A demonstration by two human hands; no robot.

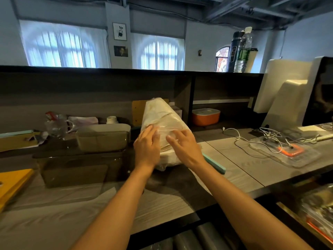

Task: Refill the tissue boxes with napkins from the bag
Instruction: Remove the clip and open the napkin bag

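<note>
We reach both bare forearms forward from the lower edge of the view, converging toward the middle. Our left hand [146,147] lies palm-down with its fingers straight and close together, pointing up and slightly right. Our right hand [183,144] sits just beside it, back toward us, wrist angled inward, its fingers slightly bent and spread, pointing up and left. The fingertips of the two hands are near each other, not touching.
</note>
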